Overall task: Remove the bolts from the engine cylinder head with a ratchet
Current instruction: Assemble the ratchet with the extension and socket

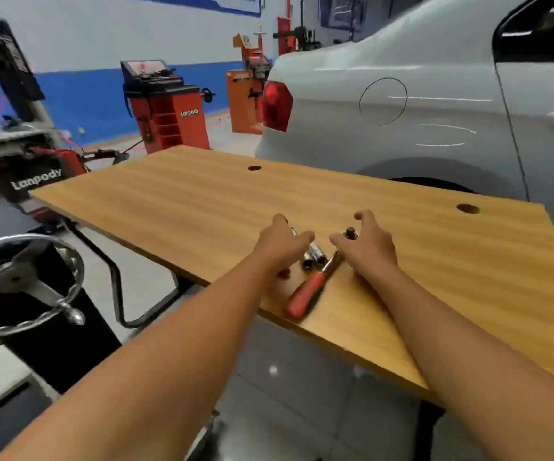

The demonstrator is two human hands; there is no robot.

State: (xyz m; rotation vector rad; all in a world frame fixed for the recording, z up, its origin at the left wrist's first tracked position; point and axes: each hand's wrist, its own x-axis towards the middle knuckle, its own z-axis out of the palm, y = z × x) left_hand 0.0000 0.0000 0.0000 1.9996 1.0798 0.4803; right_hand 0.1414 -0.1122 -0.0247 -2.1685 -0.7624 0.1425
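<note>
A ratchet with a red handle (307,294) lies on the wooden table (202,207) near its front edge, its metal head pointing away from me. Beside it lie chrome sockets (315,257) and an extension bar, partly hidden under my left hand (283,244). A dark socket (351,233) stands upright just in front of my right hand (368,244). Both hands hover over the tools with fingers loosely spread, and neither grips anything. No engine cylinder head or bolts are in view.
A white car (435,104) stands right behind the table on the right. Red wheel-service machines (172,111) line the blue and white back wall. A stand with a chrome handwheel (26,281) sits at my left, below the table's left end.
</note>
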